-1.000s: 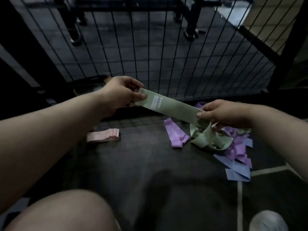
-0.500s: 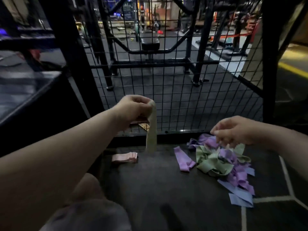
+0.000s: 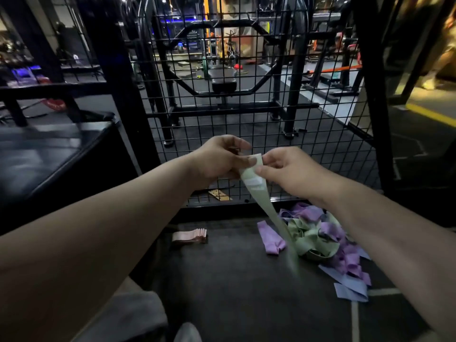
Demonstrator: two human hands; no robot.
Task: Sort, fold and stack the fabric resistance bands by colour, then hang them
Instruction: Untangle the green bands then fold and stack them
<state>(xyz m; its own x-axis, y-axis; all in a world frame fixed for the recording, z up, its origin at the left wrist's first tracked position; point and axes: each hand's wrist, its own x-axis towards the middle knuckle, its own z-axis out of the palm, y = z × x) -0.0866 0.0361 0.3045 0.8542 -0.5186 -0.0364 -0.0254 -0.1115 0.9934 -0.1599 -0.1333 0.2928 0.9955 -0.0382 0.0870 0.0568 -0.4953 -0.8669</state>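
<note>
A pale green band (image 3: 261, 193) hangs from both my hands in front of the wire mesh. My left hand (image 3: 219, 157) pinches its top edge, and my right hand (image 3: 288, 170) pinches the same end from the right side. The band's lower end trails down and blurs above the floor. Below it on the dark mat lies a loose heap of green bands (image 3: 311, 239), purple bands (image 3: 345, 257) and blue bands (image 3: 350, 288). One purple band (image 3: 270, 239) lies apart at the heap's left. A folded stack of pink bands (image 3: 190, 236) sits further left.
A black wire mesh panel (image 3: 246, 107) stands just beyond my hands, with gym racks and a bench behind it. A black padded box (image 3: 49, 154) is at the left. My knee in grey fabric (image 3: 128, 317) fills the lower left. White floor lines (image 3: 355, 317) run at lower right.
My right hand rose from above the heap and took hold of the green band's top end beside my left hand. The view tilted up further.
</note>
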